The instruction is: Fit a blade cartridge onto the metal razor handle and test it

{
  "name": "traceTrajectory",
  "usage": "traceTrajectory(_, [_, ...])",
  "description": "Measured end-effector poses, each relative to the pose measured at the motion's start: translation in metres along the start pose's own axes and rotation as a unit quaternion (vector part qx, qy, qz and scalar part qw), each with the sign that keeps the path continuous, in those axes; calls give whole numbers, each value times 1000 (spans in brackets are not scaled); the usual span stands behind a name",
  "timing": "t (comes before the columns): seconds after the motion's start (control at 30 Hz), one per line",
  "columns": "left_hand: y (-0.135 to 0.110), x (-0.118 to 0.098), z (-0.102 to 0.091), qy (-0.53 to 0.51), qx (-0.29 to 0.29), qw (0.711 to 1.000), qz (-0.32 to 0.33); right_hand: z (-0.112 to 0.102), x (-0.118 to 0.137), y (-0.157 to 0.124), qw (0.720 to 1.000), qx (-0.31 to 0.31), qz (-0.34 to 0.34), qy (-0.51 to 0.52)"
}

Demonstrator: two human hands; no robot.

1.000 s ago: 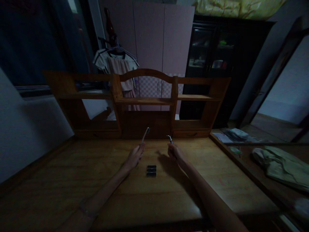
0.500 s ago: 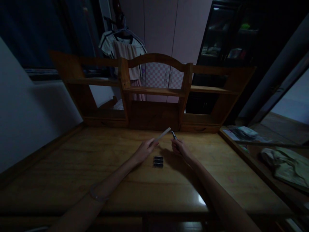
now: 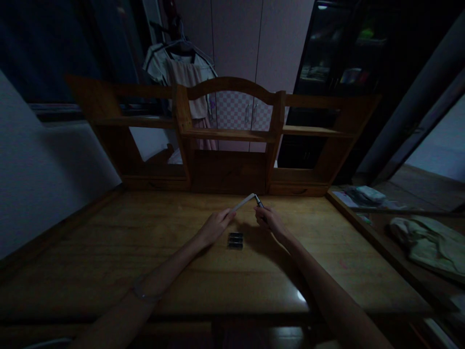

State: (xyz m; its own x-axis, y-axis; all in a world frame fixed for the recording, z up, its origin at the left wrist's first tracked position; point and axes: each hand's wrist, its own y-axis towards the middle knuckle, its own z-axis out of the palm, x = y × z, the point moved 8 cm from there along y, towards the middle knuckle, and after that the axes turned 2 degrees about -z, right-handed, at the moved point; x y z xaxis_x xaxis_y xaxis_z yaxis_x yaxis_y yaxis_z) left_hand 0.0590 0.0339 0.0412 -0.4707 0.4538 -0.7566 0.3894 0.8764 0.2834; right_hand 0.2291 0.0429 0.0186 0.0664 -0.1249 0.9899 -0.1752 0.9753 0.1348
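My left hand (image 3: 215,226) is closed round a slim pale stick-like piece (image 3: 243,201) that points up and to the right. In my right hand (image 3: 269,220) a small dark pen-like tool (image 3: 258,200) is pinched, its tip raised. The tips of the two pieces meet above the wooden desk (image 3: 109,252). A small dark block of what look like batteries (image 3: 235,240) lies on the desk just below and between my hands. The room is dim.
A wooden shelf unit (image 3: 228,135) stands along the back of the desk. Clothes (image 3: 183,72) hang behind it before a pink wardrobe. At the right lie papers (image 3: 358,196) and a crumpled green cloth (image 3: 425,240). A dark glass cabinet (image 3: 334,63) stands at back right.
My two hands have come together, so the pale piece and the dark tool now touch at their tips. The view has tilted down and closer to the desk.
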Motion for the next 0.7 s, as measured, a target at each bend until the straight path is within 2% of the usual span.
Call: traceTrajectory(0.7, [0,4,-9,5,-38,999,-22,3,3,-2,1000,9,3,-19])
